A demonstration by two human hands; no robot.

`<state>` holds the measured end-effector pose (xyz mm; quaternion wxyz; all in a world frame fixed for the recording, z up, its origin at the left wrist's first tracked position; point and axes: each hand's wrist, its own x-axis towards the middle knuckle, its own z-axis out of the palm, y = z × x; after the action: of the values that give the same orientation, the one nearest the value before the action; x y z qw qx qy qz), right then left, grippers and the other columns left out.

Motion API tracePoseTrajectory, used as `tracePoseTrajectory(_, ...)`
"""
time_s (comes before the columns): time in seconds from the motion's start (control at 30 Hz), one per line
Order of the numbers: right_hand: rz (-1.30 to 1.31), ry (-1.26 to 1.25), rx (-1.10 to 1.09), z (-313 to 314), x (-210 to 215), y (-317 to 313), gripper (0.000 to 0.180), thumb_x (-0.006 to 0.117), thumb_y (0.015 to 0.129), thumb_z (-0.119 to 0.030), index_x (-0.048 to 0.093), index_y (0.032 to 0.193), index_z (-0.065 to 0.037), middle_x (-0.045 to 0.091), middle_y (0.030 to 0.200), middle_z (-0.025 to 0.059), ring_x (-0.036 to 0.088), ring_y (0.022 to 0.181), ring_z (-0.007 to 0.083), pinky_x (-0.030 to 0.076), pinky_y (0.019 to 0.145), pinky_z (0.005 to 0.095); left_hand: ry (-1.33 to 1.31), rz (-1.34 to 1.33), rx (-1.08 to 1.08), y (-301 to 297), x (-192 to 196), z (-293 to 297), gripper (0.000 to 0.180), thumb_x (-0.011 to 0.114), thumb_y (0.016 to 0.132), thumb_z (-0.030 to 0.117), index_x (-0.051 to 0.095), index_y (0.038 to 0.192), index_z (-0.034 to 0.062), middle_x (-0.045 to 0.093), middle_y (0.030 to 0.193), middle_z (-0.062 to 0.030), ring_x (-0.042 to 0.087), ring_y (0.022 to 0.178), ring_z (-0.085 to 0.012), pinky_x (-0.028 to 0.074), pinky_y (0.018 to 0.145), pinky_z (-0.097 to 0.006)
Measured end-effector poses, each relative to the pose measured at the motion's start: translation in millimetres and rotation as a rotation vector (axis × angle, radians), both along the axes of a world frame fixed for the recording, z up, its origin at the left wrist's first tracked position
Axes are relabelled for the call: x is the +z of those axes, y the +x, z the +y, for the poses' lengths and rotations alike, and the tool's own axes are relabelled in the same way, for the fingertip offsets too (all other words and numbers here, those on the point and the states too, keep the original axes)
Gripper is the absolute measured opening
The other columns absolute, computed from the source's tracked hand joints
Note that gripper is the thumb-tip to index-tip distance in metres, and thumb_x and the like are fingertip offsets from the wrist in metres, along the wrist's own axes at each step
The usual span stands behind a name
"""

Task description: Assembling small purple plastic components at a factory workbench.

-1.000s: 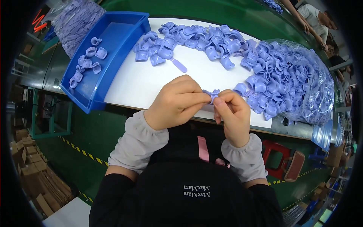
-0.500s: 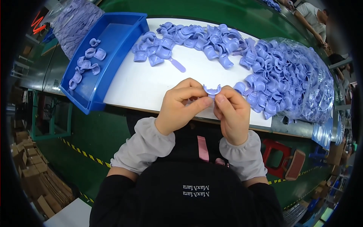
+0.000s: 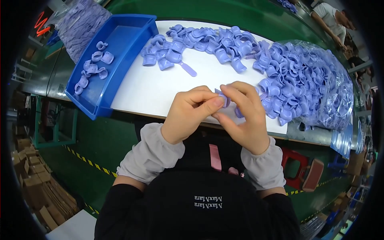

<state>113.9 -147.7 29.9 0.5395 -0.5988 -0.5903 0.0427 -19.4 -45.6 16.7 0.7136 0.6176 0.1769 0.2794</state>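
Observation:
Over the front edge of the white work surface (image 3: 160, 94), a small curved lavender plastic piece (image 3: 227, 101) is between my two hands. My left hand (image 3: 187, 112) pinches it between thumb and forefinger. Around its other side curve the thumb and forefinger of my right hand (image 3: 249, 118), the fingertips at its upper and lower ends; part of the piece is hidden by the fingers. Beyond my hands, similar curved pieces (image 3: 226, 42) lie in a loose band. One flat lavender strip (image 3: 188, 69) sticks out from the left cluster.
At left stands a blue tray (image 3: 120, 60) with several lavender pieces (image 3: 91, 68) in it. A clear bag (image 3: 338, 88) spills a large heap of pieces at right. Another full bag (image 3: 82, 28) sits behind the tray. A red stool (image 3: 294, 168) stands below; a person (image 3: 330, 20) is at far right.
The piece has turned from showing its U-shaped opening to a more side-on position. My right thumb and forefinger have spread wider around it.

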Motion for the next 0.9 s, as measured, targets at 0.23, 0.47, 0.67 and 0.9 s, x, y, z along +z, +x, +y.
tracePoseTrajectory(0.23,-0.069,-0.042,0.049,1,2,-2,0.042,0.069,0.065,0.004,0.061,0.106,-0.002,0.058,0.092,0.0124,0.06,0.082,0.0276,0.049,0.067,0.0341,-0.462,-0.066,-0.089,-13,16,-4,0.02,0.06,0.09,0.014,0.066,0.095,-0.004,0.064,0.088,-0.0042,0.056,0.083,-0.0087,0.043,0.076,-0.023)
tracePoseTrajectory(0.47,0.107,-0.144,0.173,-2,5,4,0.042,0.065,0.071,0.005,0.061,0.112,-0.001,0.056,0.09,0.0079,0.056,0.073,0.0165,0.046,0.063,0.026,-0.427,0.023,-0.144,-12,10,0,0.021,0.06,0.09,0.017,0.065,0.095,-0.0038,0.063,0.085,-0.0032,0.055,0.079,-0.0076,0.042,0.071,-0.022)
tracePoseTrajectory(0.67,0.275,-0.226,0.232,-2,0,5,0.05,0.07,0.069,0.004,0.059,0.118,-0.002,0.055,0.098,0.0078,0.049,0.073,0.0128,0.041,0.062,0.0236,-0.729,-0.043,-0.331,-18,0,15,0.023,0.06,0.091,0.021,0.065,0.095,-0.0009,0.063,0.084,-0.0035,0.048,0.067,-0.0053,0.037,0.062,-0.02)
tracePoseTrajectory(0.9,-0.259,-0.443,-0.15,-33,7,29,0.046,0.073,0.071,-0.006,0.059,0.114,-0.002,0.054,0.095,0.0098,0.052,0.073,0.0199,0.044,0.063,0.0294,0.51,0.219,0.838,-90,42,104,0.022,0.063,0.089,0.018,0.068,0.094,-0.0034,0.066,0.083,-0.0019,0.054,0.072,-0.0059,0.041,0.064,-0.02)
